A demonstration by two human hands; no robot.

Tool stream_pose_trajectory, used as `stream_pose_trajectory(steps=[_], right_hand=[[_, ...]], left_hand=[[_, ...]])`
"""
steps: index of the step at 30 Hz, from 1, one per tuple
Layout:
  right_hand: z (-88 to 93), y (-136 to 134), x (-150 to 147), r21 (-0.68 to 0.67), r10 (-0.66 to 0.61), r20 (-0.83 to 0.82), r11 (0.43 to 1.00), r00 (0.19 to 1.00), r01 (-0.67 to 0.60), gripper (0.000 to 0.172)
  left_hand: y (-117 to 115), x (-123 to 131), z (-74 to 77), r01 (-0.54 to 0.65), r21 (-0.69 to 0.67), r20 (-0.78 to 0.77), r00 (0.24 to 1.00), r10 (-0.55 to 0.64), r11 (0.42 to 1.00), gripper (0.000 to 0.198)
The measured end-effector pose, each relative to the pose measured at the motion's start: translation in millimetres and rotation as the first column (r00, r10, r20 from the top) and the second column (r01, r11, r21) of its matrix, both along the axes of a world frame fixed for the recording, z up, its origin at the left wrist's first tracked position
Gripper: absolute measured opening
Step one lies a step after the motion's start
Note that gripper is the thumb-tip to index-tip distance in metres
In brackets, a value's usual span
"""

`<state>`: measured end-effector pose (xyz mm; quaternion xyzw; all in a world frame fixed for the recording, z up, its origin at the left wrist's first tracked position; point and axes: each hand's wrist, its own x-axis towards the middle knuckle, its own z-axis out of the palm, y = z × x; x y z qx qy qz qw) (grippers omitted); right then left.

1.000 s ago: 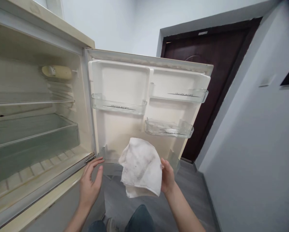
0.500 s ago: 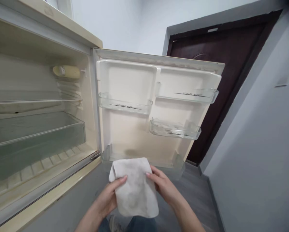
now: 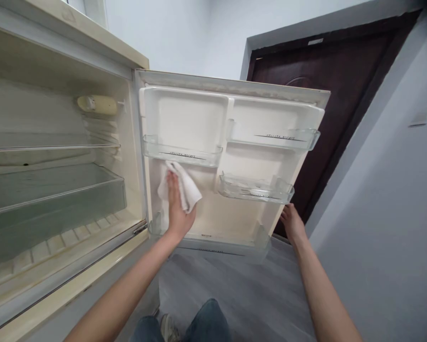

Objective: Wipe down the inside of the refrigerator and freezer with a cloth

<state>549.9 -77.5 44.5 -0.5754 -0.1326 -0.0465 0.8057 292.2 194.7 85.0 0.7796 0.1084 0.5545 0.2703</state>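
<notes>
My left hand (image 3: 179, 211) is closed on a white cloth (image 3: 188, 187), its fingers pointing up. The cloth lies at the inner panel of the open refrigerator door (image 3: 231, 213), just below the upper-left door shelf (image 3: 185, 156). At the door's outer edge, my right hand (image 3: 292, 223) grips it from the side, and its fingertips are partly hidden behind the edge. Another clear door shelf (image 3: 256, 189) sits near the right hand, slightly above it.
To the left stands the refrigerator's interior with a glass shelf (image 3: 49, 146), a clear drawer (image 3: 56, 194) and a yellowed lamp cover (image 3: 97, 104). A dark red room door (image 3: 320, 66) is behind the refrigerator door. A wall (image 3: 388, 204) rises on the right above grey flooring (image 3: 256, 294).
Both hands held the cloth low in front of me. The right hand has let go and moved right to the door's edge; the left has carried the cloth up to the door panel.
</notes>
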Motion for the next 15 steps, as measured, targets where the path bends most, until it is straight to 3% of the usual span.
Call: stream_pose_trajectory(steps=[2, 6, 9, 12, 15], right_hand=[[-5.2, 13.7, 2.7, 0.019, 0.105, -0.008, 0.994, 0.994, -0.104, 0.060], [-15.6, 24.6, -2.7, 0.014, 0.093, -0.058, 0.996, 0.994, -0.092, 0.073], [-21.8, 24.6, -5.1, -0.045, 0.019, -0.132, 0.999, 0.991, -0.025, 0.085], [-24.8, 24.3, -5.2, -0.142, -0.113, -0.159, 0.986, 0.981, 0.091, 0.084], [-26.3, 24.2, -3.6, -0.201, -0.189, -0.149, 0.967, 0.971, 0.157, 0.083]], left_hand=[[10.2, 37.3, 6.5, -0.044, 0.176, -0.062, 0.997, 0.056, 0.983, 0.076], [23.9, 78.1, 13.0, -0.150, 0.249, -0.142, 0.971, 0.190, 0.957, 0.081], [31.0, 78.2, 8.0, -0.088, 0.459, -0.216, 0.954, 0.207, 0.884, 0.078], [46.4, 63.6, 3.2, 0.096, 0.686, -0.356, 0.909, 0.217, 0.722, 0.077], [70.6, 44.9, 4.6, 0.240, 0.758, -0.465, 0.851, 0.244, 0.606, 0.077]])
